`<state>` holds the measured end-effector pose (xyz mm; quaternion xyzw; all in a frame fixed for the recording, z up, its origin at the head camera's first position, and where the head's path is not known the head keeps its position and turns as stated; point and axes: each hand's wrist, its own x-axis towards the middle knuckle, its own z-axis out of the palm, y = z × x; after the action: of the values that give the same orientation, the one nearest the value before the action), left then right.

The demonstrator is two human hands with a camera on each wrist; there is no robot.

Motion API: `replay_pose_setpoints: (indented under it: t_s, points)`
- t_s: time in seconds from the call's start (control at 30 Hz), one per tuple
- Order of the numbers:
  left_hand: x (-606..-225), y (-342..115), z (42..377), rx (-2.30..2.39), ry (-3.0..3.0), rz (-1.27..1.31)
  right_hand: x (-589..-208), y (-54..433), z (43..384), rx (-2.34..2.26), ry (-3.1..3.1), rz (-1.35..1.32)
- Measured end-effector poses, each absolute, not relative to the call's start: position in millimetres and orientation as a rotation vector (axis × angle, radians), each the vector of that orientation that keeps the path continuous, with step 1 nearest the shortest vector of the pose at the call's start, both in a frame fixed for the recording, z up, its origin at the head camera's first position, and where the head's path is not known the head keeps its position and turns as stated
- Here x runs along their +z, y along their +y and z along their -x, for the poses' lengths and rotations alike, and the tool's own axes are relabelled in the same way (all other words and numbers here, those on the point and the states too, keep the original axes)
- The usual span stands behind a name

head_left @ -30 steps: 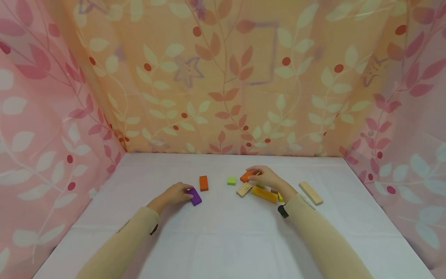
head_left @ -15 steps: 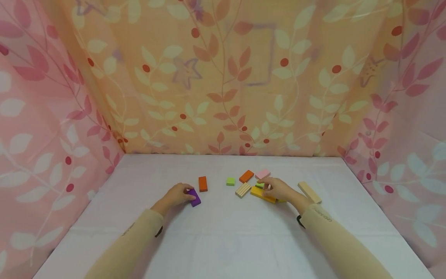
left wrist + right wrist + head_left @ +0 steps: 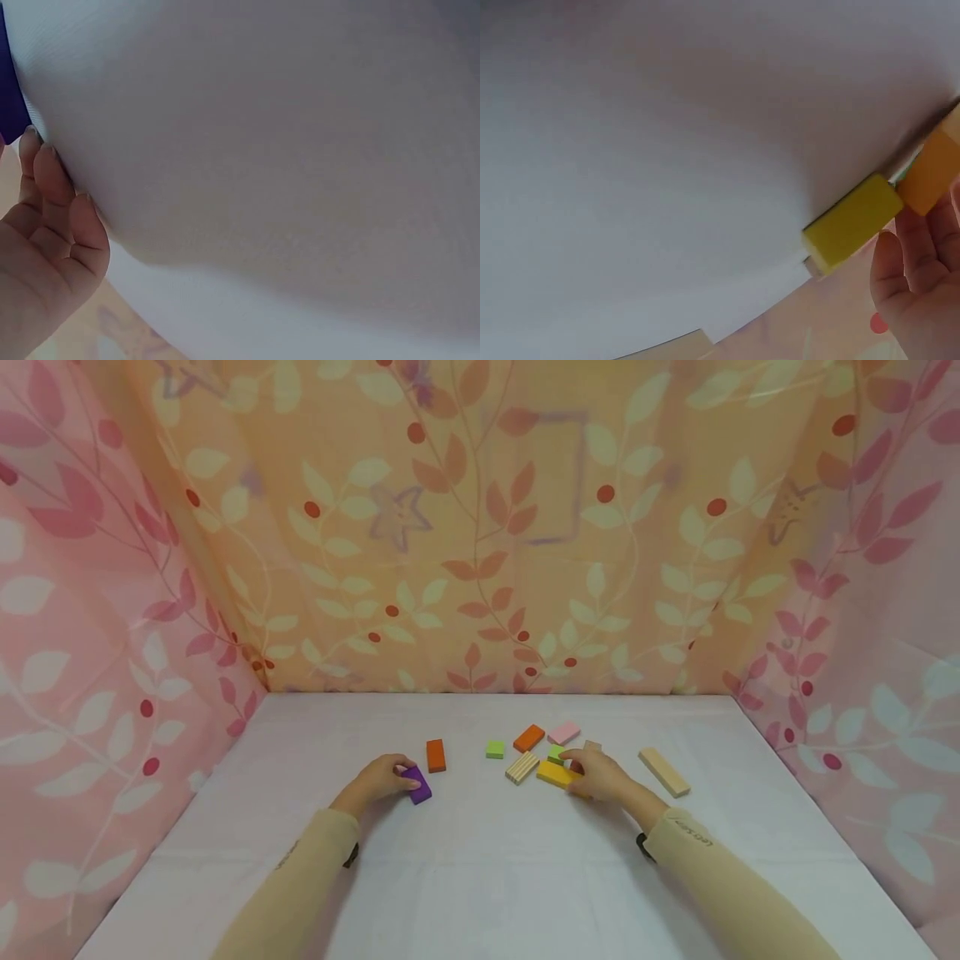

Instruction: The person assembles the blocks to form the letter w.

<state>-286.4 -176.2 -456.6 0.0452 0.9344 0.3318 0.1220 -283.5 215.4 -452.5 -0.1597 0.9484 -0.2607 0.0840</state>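
Note:
My left hand holds a purple block on the white table, thumb on the near side. In the left wrist view only an edge of the purple block shows past the bent fingers. My right hand grips a long orange-yellow block, thumb in front and index finger behind. A small lime-green block touches the index finger side. In the right wrist view a yellow block lies beside the orange-yellow block; the right thumb is out of sight there.
Around the hands lie an orange block, another orange block, a lime-green block, a pink block, a ridged wooden block and a long plain wooden block. Patterned curtains enclose the table.
My right hand has moved from the rear orange block toward the near right, down to the orange-yellow block, uncovering the pink block. My left hand stays at the purple block.

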Motion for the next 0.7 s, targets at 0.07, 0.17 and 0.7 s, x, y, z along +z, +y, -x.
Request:
replay_pose_setpoints:
  t_s: [0.07,0.17,0.7]
  points:
    - [-456.4,-176.4,286.0,0.982,2.716,-0.125,-451.5,212.9,282.8,-0.783,2.841,0.492]
    - [-456.5,-176.5,285.5,0.993,2.711,-0.123,-450.4,209.7,281.8,-0.859,2.826,0.487]
    - [-456.9,-176.8,287.4,1.024,2.686,-0.114,-439.0,173.8,267.2,-1.478,2.471,0.011]
